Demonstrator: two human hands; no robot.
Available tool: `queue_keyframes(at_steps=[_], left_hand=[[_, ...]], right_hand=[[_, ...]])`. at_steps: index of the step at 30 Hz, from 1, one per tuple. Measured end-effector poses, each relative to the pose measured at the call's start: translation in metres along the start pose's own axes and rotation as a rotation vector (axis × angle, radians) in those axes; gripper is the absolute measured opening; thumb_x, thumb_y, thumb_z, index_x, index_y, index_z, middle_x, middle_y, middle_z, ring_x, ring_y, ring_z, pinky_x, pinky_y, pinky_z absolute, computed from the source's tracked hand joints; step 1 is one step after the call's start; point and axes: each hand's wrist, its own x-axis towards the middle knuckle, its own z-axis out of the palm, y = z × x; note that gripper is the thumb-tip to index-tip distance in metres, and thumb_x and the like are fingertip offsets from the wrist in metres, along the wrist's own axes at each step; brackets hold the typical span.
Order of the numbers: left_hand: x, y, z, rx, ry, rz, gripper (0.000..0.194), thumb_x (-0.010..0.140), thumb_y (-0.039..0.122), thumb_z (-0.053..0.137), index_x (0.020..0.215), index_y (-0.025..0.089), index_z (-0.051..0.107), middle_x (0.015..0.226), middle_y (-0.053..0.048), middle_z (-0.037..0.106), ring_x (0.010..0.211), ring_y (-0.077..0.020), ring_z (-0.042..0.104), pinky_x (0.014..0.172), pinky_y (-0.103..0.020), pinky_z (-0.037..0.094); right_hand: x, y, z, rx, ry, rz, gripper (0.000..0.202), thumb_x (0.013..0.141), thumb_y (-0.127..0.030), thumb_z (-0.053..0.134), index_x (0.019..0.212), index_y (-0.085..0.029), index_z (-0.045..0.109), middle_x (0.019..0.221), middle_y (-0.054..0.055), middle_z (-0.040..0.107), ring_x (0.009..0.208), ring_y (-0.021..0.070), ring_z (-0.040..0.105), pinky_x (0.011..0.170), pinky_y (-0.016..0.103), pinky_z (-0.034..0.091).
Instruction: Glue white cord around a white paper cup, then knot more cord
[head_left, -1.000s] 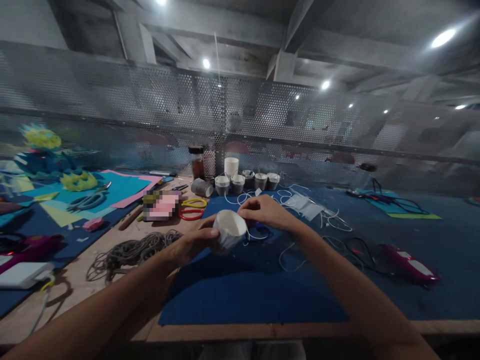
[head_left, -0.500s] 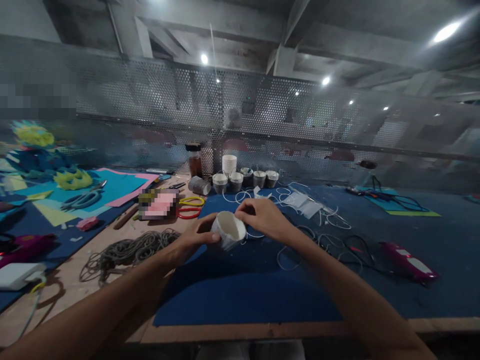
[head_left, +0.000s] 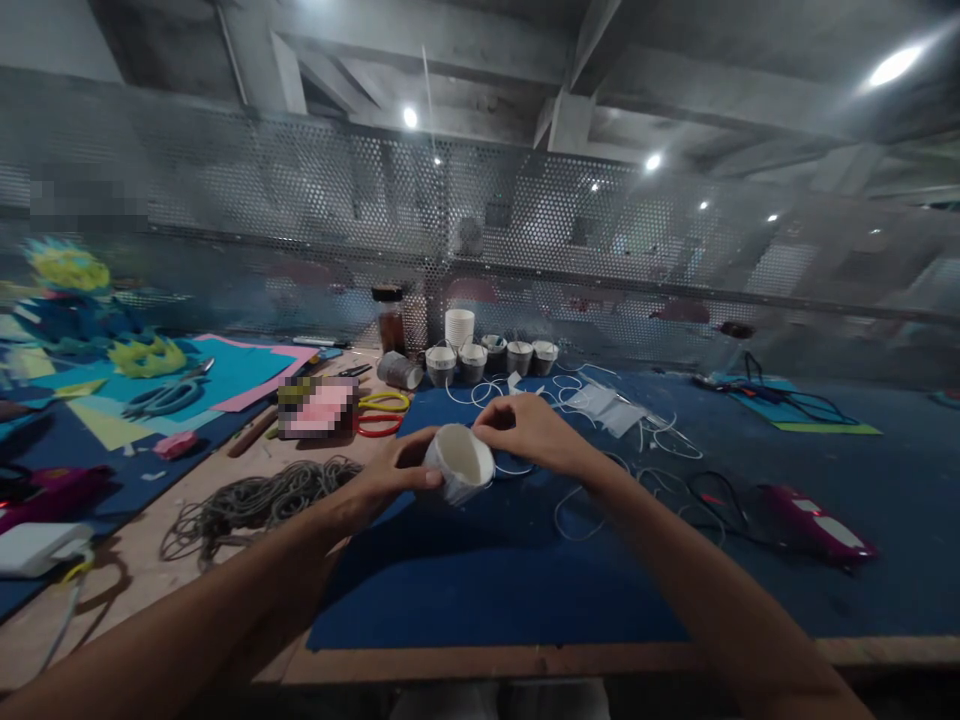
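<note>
A white paper cup [head_left: 459, 480] is tilted above the blue mat, its open mouth facing up and towards me. My left hand [head_left: 401, 468] is closed around the cup's left side, thumb on the near wall. At the right of the rim, my right hand [head_left: 521, 428] pinches with thumb and forefinger; what lies between the fingertips is too small to make out. Just below that hand, a thin white cord [head_left: 516, 472] curves over the mat, partly hidden by the cup and hand.
Behind my hands stand several grey-wrapped cups [head_left: 472, 363] and a cup stack [head_left: 459, 328]. Left lie grey cord [head_left: 259, 500], red-handled scissors [head_left: 379, 426] and blue scissors [head_left: 169, 392]. A magenta glue gun [head_left: 819, 524] lies right on the blue mat [head_left: 510, 590].
The cup has shifted very slightly down and to the right with my left hand. My right hand stays at the rim, its wrist a little lower.
</note>
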Motion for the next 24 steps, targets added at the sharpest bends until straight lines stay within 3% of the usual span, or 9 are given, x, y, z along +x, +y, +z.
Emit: queue_keyframes(at_steps=[8,14,19,24], left_hand=[[-0.001,0.002,0.002,0.052,-0.028,-0.028,0.063,0.069,0.032,0.079,0.126,0.015,0.059,0.112,-0.009,0.069,0.097,-0.0242,0.060,0.082,-0.030,0.044],[-0.001,0.001,0.003,0.087,-0.007,-0.027,0.061,0.069,0.032,0.078,0.125,0.016,0.060,0.112,-0.009,0.068,0.098,-0.0247,0.060,0.083,-0.031,0.045],[0.001,-0.001,0.000,0.038,0.009,-0.015,0.061,0.068,0.035,0.078,0.124,0.014,0.062,0.108,-0.010,0.069,0.091,-0.0233,0.060,0.074,-0.028,0.045],[0.000,-0.001,-0.003,-0.050,-0.023,-0.008,0.063,0.071,0.038,0.076,0.127,0.015,0.060,0.107,-0.011,0.069,0.082,-0.0201,0.060,0.064,-0.025,0.044]], right_hand=[[-0.003,-0.005,0.011,-0.304,0.093,0.011,0.006,0.077,-0.023,0.065,0.081,-0.019,0.067,0.077,0.001,0.070,0.066,0.0117,0.058,0.058,0.023,0.036],[-0.004,-0.003,0.015,-0.394,0.106,-0.007,0.005,0.076,-0.019,0.064,0.081,-0.020,0.064,0.077,0.000,0.069,0.065,0.0118,0.058,0.057,0.023,0.034],[-0.001,-0.002,0.008,-0.289,0.083,-0.054,0.014,0.089,-0.026,0.057,0.088,-0.019,0.070,0.084,0.002,0.072,0.072,0.0134,0.061,0.063,0.025,0.038],[0.003,-0.002,0.002,-0.035,0.014,0.009,0.018,0.090,-0.026,0.056,0.091,-0.016,0.071,0.081,0.003,0.073,0.070,0.0129,0.063,0.065,0.024,0.043]])
